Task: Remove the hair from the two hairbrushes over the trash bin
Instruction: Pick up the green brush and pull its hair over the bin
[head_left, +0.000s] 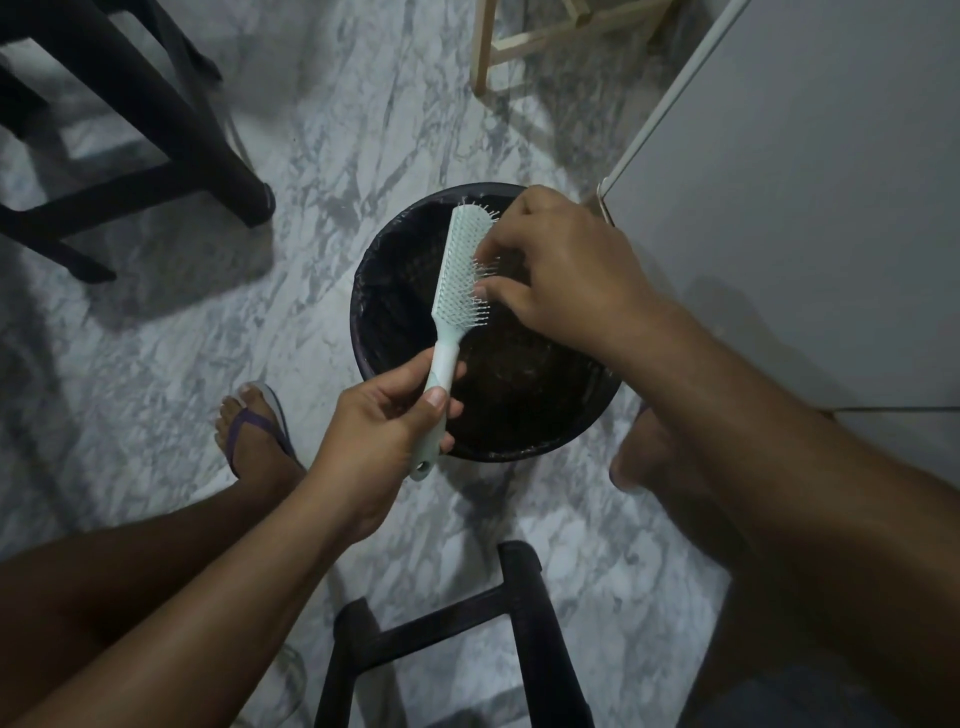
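Gripping the handle, the left hand (384, 431) holds the pale green hairbrush (457, 291) above the black trash bin (374, 322). Right hand (561, 265) fingers pinch at its bristles from the right.

Worn on the head, wide-angled, looking forward and steeply down, close above the left hand (382, 434), the right hand (563, 270) and the trash bin (357, 312) on the marble floor (363, 130).

Trash bin (359, 322) mouth open below left grip (384, 431) and right grip (561, 270). White cabinet (779, 208) close beside right grip. Floor (156, 338) open beyond left grip; dark stool (208, 130) farther off.
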